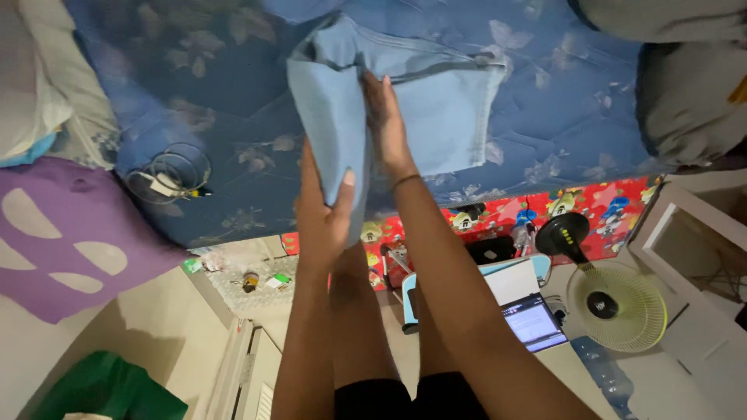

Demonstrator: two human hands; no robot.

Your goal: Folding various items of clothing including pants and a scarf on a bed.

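Observation:
A light blue pair of jeans (436,101) lies partly folded on a dark blue floral bedsheet (194,85). My left hand (323,206) grips the near edge of the folded leg, thumb on top of the cloth. My right hand (387,124) lies flat on the jeans, fingers together and pointing away from me, pressing along the fold. Both forearms reach out from the bottom of the view over my legs.
A coiled white cable (167,175) rests on the sheet at left, beside a purple cloth (62,233). On the floor stand a green table fan (615,303), an open laptop (533,319) and a water bottle (607,373). Grey pillows (685,93) lie at right.

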